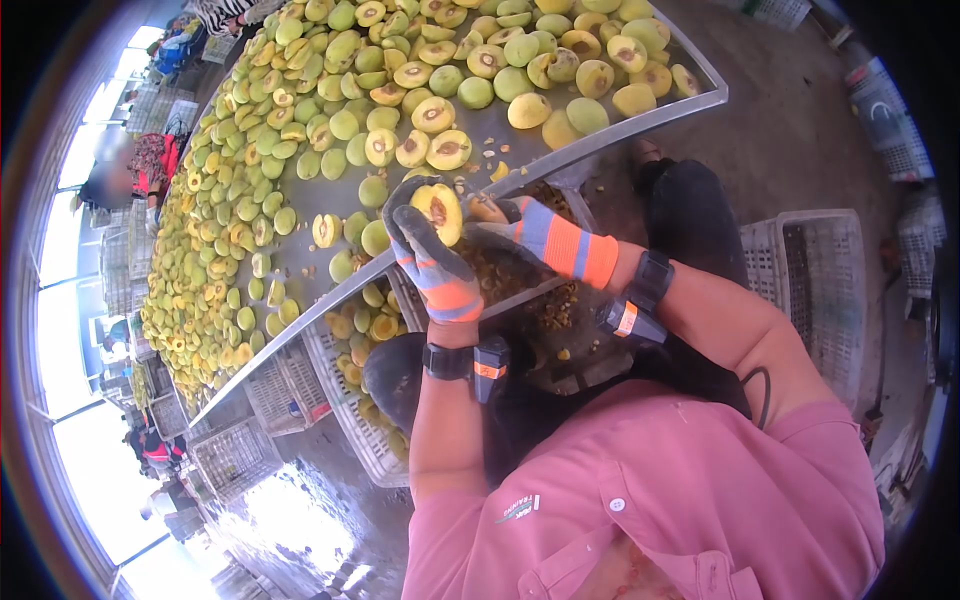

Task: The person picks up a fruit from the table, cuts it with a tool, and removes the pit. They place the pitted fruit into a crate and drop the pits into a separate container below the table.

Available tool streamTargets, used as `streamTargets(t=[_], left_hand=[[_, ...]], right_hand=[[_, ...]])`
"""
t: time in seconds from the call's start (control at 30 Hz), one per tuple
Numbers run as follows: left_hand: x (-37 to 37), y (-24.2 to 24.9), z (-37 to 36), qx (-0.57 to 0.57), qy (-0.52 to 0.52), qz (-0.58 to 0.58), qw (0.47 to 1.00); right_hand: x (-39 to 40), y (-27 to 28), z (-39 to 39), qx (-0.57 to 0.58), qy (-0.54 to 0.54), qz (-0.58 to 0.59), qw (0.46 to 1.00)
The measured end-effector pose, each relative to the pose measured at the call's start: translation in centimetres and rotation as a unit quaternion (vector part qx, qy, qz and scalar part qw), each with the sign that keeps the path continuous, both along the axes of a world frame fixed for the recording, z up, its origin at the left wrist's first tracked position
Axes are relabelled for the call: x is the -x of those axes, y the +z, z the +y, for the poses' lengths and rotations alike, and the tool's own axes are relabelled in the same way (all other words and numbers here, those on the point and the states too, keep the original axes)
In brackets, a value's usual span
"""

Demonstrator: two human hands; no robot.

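Close head-worn view, forward and down.

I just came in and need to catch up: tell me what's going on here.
A person in striped gloves sits at a table strewn with green and yellow fruit, many pieces cut open. The left hand holds a fruit half, its cut face showing. The right hand is close beside it; what its fingers grip is unclear.
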State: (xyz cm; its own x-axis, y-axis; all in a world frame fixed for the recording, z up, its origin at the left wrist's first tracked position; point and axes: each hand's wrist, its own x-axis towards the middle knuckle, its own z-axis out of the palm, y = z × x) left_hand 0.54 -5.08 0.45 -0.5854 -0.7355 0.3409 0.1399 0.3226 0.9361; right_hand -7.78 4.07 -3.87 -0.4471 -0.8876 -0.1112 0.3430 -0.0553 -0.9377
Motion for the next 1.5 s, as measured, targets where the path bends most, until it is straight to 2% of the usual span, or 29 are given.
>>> streamTargets(t=[0.07, 0.13, 0.2, 0.23, 0.27, 0.37, 0.4, 0.5, 0.53, 0.57, 0.63, 0.67, 0.73, 0.77, 0.83, 0.87, 0.93, 0.97, 1.0, 1.07, 1.17, 1.23, 1.37, 1.4, 1.5], left_hand=[[0.3, -0.4, -0.1, 0.056, -0.005, -0.002, 0.998], [0.6, -0.4, 0.0, 0.090, -0.004, -0.003, 0.996], [0.2, 0.0, -0.5, 0.111, -0.015, -0.014, 0.994], [0.0, 0.1, -0.7, 0.121, -0.020, -0.019, 0.992], [-0.3, 0.8, -0.6, 0.078, -0.039, -0.014, 0.996], [-1.3, 0.8, -2.8, 0.029, -0.106, -0.071, 0.991], [-1.6, 0.6, -3.5, -0.050, -0.156, -0.073, 0.984], [-2.2, -0.6, -4.8, 0.223, -0.117, -0.156, 0.955], [-2.6, -0.8, -4.6, 0.147, -0.109, -0.177, 0.967], [-2.5, -1.2, -4.7, 0.102, -0.099, -0.150, 0.978], [-2.5, -2.2, -4.9, 0.014, -0.075, -0.088, 0.993], [-2.5, -2.3, -5.2, -0.107, -0.073, -0.061, 0.990], [-2.4, -3.2, -5.8, -0.118, -0.066, -0.043, 0.990], [-2.3, -3.7, -6.0, -0.010, -0.062, -0.054, 0.997], [-2.5, -4.6, -6.3, 0.011, -0.065, -0.052, 0.996], [-2.1, -4.1, -6.0, -0.076, -0.074, -0.039, 0.994], [-1.8, -3.5, -5.6, -0.023, -0.061, -0.070, 0.995], [-2.0, -3.3, -5.3, 0.118, -0.038, -0.112, 0.986], [-2.0, -3.1, -5.1, 0.255, -0.014, -0.152, 0.955], [-1.8, -2.5, -4.1, 0.080, -0.028, -0.098, 0.991], [-1.2, -3.3, -3.9, -0.184, -0.028, -0.011, 0.982], [-1.1, -3.7, -3.6, -0.237, -0.016, 0.004, 0.971], [-0.8, -2.0, -1.8, -0.130, 0.018, -0.042, 0.990], [-0.8, -2.4, -1.9, -0.128, 0.019, -0.040, 0.991], [-0.9, -3.2, -2.2, -0.160, 0.011, -0.015, 0.987]], right_hand=[[0.5, -2.1, -0.5, -0.047, 0.047, 0.030, 0.997], [1.0, 1.7, 0.6, -0.089, 0.057, -0.130, 0.986], [1.9, 1.4, 1.1, -0.036, 0.052, 0.085, 0.994], [2.3, 1.0, 1.0, -0.026, 0.037, 0.142, 0.989], [2.8, 0.6, 0.8, -0.018, 0.018, 0.198, 0.980], [3.0, -1.8, -1.2, -0.047, -0.067, 0.214, 0.973], [2.7, -0.2, -0.9, -0.083, -0.046, 0.233, 0.968], [2.0, 3.3, -0.2, -0.188, 0.006, 0.323, 0.928], [1.8, 3.5, -0.3, -0.224, 0.013, 0.373, 0.900], [1.6, 3.6, -0.4, -0.259, 0.019, 0.422, 0.868], [0.9, 2.1, -0.5, -0.176, -0.030, 0.441, 0.880], [0.4, 1.9, -0.5, -0.135, -0.054, 0.448, 0.882], [-0.4, 1.5, -0.5, -0.138, -0.025, 0.424, 0.895], [-0.6, 1.4, -0.6, -0.140, -0.010, 0.411, 0.901], [-0.9, 0.8, -0.8, -0.169, 0.003, 0.415, 0.894], [-0.9, 0.7, -0.8, -0.177, 0.005, 0.400, 0.899], [-0.8, 0.6, -0.9, -0.178, 0.003, 0.370, 0.912], [-1.0, 0.6, -0.9, -0.173, -0.002, 0.355, 0.919], [-1.1, 0.6, -0.9, -0.167, -0.007, 0.339, 0.926], [-1.1, 0.8, -0.8, -0.167, 0.007, 0.286, 0.943], [-1.3, 0.4, -0.9, -0.146, -0.004, 0.274, 0.951], [-1.5, -0.8, -1.2, -0.128, -0.016, 0.265, 0.956], [-2.4, -2.9, -1.7, -0.122, -0.005, 0.176, 0.977], [-2.6, -2.9, -1.7, -0.126, 0.002, 0.148, 0.981], [-2.6, -3.0, -1.8, -0.066, 0.002, 0.171, 0.983]])
